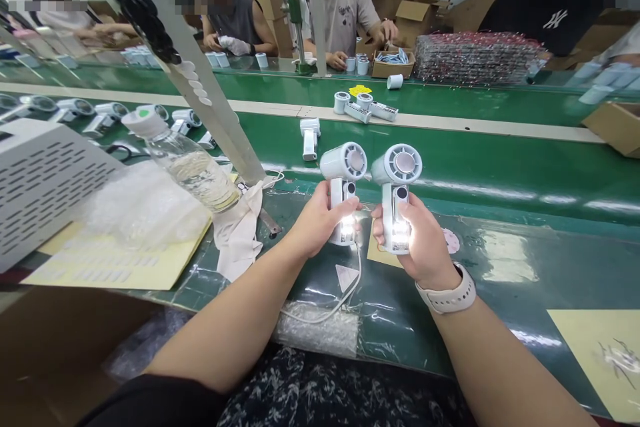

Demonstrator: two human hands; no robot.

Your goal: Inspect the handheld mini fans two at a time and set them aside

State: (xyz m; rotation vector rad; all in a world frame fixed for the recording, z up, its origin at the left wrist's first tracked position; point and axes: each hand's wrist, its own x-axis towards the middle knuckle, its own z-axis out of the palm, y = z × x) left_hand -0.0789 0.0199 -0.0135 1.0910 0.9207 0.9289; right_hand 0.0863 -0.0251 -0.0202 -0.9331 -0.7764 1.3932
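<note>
Left grip (319, 220) clamped on left fan (343, 161), right grip (425, 237) on right fan (397, 163)

Fingers wrap each handle, thumbs toward the front — both fans upright, side by side just apart, their lower handles glowing brightly. They are held over the tabletop (490, 347), a white cable (359, 268) trailing below the left fan. Beyond, a third fan (311, 140) rests on the green belt (460, 157); leftward sit a bottle (200, 177) and white cloth (240, 233) — across the belt, a person in a light T-shirt (350, 10).
</note>
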